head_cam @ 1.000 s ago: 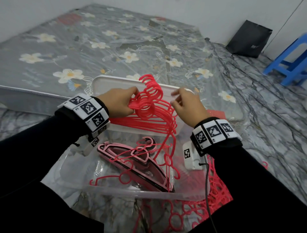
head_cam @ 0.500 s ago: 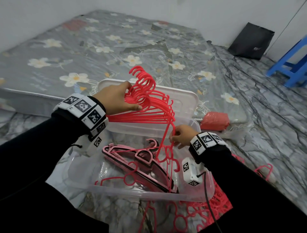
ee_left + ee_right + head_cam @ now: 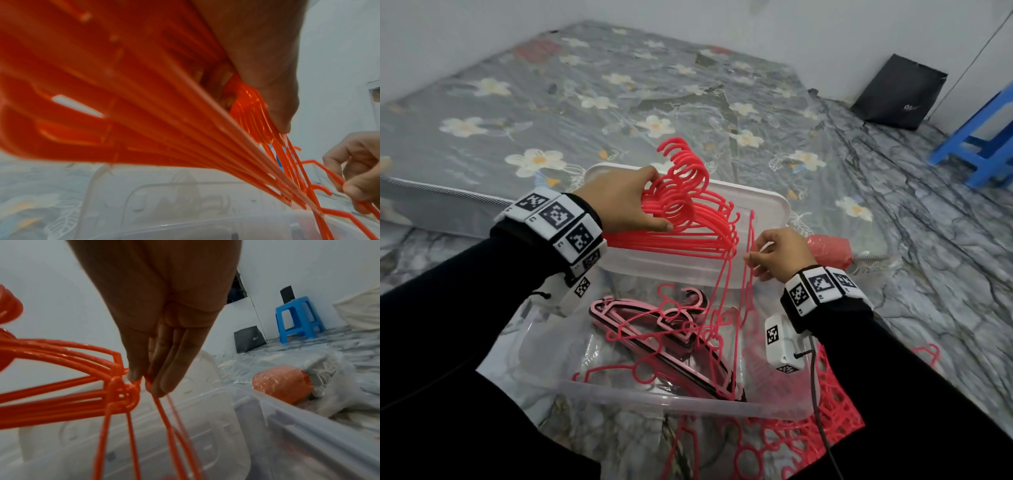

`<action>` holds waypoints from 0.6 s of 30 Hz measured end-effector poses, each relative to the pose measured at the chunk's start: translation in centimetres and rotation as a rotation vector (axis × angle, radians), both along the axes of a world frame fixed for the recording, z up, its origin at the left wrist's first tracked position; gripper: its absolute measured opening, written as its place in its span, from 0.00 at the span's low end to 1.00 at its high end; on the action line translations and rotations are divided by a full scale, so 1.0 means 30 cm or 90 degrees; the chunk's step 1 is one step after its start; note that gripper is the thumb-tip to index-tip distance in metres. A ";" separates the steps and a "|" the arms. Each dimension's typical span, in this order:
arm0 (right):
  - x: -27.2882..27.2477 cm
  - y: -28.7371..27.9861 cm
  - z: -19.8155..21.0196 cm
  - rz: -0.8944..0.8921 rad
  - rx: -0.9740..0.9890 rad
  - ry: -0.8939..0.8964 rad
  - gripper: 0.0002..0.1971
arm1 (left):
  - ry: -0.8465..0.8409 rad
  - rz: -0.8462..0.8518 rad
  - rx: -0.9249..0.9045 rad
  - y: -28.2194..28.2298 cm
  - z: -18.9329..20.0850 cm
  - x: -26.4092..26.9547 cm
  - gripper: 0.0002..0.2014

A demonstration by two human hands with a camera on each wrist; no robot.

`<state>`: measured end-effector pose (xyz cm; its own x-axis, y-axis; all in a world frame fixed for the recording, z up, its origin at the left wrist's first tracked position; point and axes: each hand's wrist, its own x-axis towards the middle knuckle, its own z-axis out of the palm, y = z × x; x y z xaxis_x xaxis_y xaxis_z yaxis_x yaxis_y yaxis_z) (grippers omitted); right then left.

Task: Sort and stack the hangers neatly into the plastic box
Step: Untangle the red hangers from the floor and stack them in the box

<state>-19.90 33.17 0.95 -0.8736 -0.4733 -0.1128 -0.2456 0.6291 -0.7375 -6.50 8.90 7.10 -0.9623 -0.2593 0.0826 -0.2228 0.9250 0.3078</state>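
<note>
My left hand (image 3: 630, 202) grips a bundle of several red hangers (image 3: 688, 219) near their hooks, held level above the clear plastic box (image 3: 671, 399). The same bundle (image 3: 144, 113) fills the left wrist view. My right hand (image 3: 774, 253) pinches a thin red hanger (image 3: 748, 274) that dangles from the bundle's right end down into the box. In the right wrist view the fingertips (image 3: 152, 382) squeeze that hanger's thin bars (image 3: 164, 415). Pink hangers (image 3: 654, 329) and loose red ones lie inside the box.
The box's white lid (image 3: 756, 212) leans behind it against a flowered mattress (image 3: 585, 102). A pile of red hangers (image 3: 808, 421) lies on the floor at the box's right. A red wrapped bundle (image 3: 828, 250), a black bag (image 3: 897, 92) and a blue stool (image 3: 983, 144) stand further right.
My right hand dropped from the bundle's hooks to its right end, took hold of a dangling hanger and has lifted it slightly. The left hand kept the bundle raised.
</note>
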 end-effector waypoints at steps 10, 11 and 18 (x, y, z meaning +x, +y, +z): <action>0.015 0.009 -0.081 0.105 0.313 -0.115 0.05 | 0.081 0.080 0.083 -0.047 -0.012 -0.016 0.36; 0.019 0.005 -0.083 0.104 0.322 -0.115 0.05 | 0.087 0.079 0.085 -0.046 -0.012 -0.016 0.35; 0.042 -0.040 -0.058 0.064 0.149 -0.034 0.16 | 0.074 0.067 0.092 -0.026 -0.011 -0.019 0.34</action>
<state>-18.64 31.96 -0.77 -0.8131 -0.5134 -0.2744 -0.2802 0.7584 -0.5885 -7.07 8.12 6.77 -0.9157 -0.3745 0.1460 -0.2705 0.8428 0.4653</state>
